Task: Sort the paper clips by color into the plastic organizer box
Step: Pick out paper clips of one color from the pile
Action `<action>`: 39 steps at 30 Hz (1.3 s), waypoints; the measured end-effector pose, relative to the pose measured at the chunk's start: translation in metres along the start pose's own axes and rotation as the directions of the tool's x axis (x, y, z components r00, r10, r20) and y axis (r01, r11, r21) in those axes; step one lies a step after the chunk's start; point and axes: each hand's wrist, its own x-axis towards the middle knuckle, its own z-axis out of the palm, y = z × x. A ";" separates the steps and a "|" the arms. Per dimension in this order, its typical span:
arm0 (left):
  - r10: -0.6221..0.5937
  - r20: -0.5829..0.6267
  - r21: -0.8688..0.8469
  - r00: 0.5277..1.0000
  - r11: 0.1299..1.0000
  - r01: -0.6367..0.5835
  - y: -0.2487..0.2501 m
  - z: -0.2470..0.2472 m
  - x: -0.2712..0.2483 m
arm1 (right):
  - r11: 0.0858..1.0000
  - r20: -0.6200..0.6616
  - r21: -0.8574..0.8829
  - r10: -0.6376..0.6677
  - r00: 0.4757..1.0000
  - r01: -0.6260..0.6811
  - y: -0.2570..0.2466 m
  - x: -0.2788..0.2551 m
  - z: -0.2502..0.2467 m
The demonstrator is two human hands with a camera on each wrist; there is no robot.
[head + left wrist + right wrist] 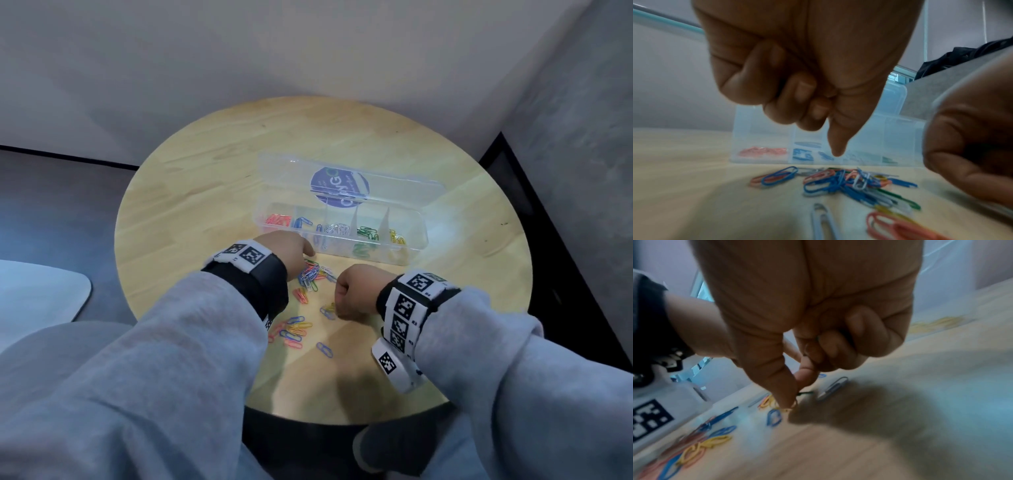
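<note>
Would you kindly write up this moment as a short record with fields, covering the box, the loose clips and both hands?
Surface: round wooden table
Box: clear organizer box, lid open, standing beyond the hands
Box contents, left to right: red clips, blue, white, green, yellow
Loose clips: mixed-colour pile on the table in front of the box
Left hand: over the pile, fingers curled; whether it holds a clip cannot be told
Right hand: thumb and forefinger pinching at a yellow clip on the table
</note>
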 end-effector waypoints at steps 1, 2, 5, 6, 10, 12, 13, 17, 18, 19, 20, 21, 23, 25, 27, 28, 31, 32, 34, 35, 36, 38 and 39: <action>0.005 0.012 0.026 1.000 1.000 -0.006 0.002 0.001 0.002 | 1.000 0.001 0.027 -0.002 1.000 0.002 0.003 -0.001 0.000; 0.006 0.025 0.042 1.000 0.999 -0.007 0.003 0.002 0.004 | 0.998 0.001 0.059 -0.002 1.000 0.002 0.006 -0.003 0.000; -0.007 0.031 0.069 1.000 0.998 0.005 0.005 0.003 0.007 | 0.989 0.002 0.147 0.001 1.000 -0.001 0.012 -0.006 -0.006; -0.013 0.030 0.079 0.999 0.997 0.011 0.005 0.003 0.008 | 0.982 0.013 0.187 0.000 1.000 -0.003 0.014 -0.006 -0.009; -0.026 0.026 0.078 0.999 0.997 0.024 -0.001 0.005 0.007 | 0.879 0.077 0.476 -0.032 0.996 -0.009 0.018 0.000 -0.014; -0.029 0.017 0.069 0.999 0.997 0.028 -0.002 0.006 0.005 | 0.832 0.070 0.554 -0.022 0.997 -0.020 0.017 0.005 -0.012; -0.027 0.014 0.065 1.000 0.998 0.026 -0.001 0.007 0.005 | 0.812 0.062 0.583 -0.007 0.998 -0.031 0.017 0.008 -0.011; -0.023 0.043 0.065 0.999 0.998 0.020 0.000 0.009 0.005 | 0.667 0.120 0.736 0.036 0.992 -0.113 0.013 0.012 -0.006; -0.031 0.056 0.071 0.998 0.997 0.027 0.000 0.009 0.005 | 0.630 0.143 0.763 0.051 0.988 -0.143 0.012 0.012 -0.006; -0.041 0.068 0.071 0.997 0.997 0.036 -0.001 0.010 0.004 | 0.598 0.167 0.782 0.068 0.984 -0.174 0.010 0.012 -0.007; -0.051 0.083 0.063 0.995 0.997 0.046 -0.003 0.010 0.003 | 0.566 0.194 0.799 0.078 0.978 -0.203 0.009 0.012 -0.007; -0.058 0.091 0.046 0.994 0.997 0.054 -0.005 0.009 0.002 | 0.538 0.219 0.812 0.075 0.973 -0.225 0.008 0.012 -0.007; -0.069 0.080 -0.022 0.994 0.997 0.071 -0.011 0.005 -0.003 | 0.519 0.257 0.818 0.057 0.965 -0.249 0.007 0.012 -0.008; -0.076 0.064 -0.132 0.995 0.988 0.084 -0.020 -0.004 -0.008 | 0.632 0.216 0.746 0.067 0.974 -0.209 0.006 0.013 -0.009; -0.081 0.087 -0.296 0.993 0.950 0.103 -0.032 -0.013 -0.014 | 0.818 0.102 0.562 0.074 0.992 -0.119 0.003 0.012 -0.011; -0.082 0.107 -0.395 0.991 0.911 0.118 -0.037 -0.017 -0.016 | 0.889 0.047 0.450 0.066 0.997 -0.080 0.002 0.012 -0.011; -0.095 0.112 -0.652 0.989 0.744 0.145 -0.046 -0.024 -0.023 | 0.979 -0.005 0.198 0.059 0.998 -0.056 -0.006 0.016 -0.009; -0.103 0.108 -0.713 0.989 0.685 0.149 -0.048 -0.025 -0.025 | 0.991 -0.011 0.115 0.070 0.998 -0.068 -0.009 0.019 -0.007; -0.121 0.107 -0.796 0.987 0.584 0.158 -0.049 -0.026 -0.027 | 0.994 -0.026 -0.061 0.086 0.996 -0.087 -0.015 0.023 -0.001; -0.129 0.111 -0.824 0.985 0.542 0.164 -0.050 -0.027 -0.028 | 0.988 -0.037 -0.125 0.088 0.995 -0.092 -0.018 0.025 0.000; -0.135 0.117 -0.844 0.984 0.508 0.170 -0.050 -0.027 -0.029 | 0.984 -0.046 -0.147 0.095 0.994 -0.101 -0.020 0.026 0.001; -0.138 0.127 -0.869 0.982 0.463 0.177 -0.049 -0.027 -0.030 | 0.980 -0.047 -0.165 0.106 0.993 -0.112 -0.022 0.028 0.001; -0.141 0.129 -0.877 0.982 0.446 0.180 -0.048 -0.027 -0.030 | 0.977 -0.041 -0.180 0.106 0.994 -0.112 -0.023 0.028 0.002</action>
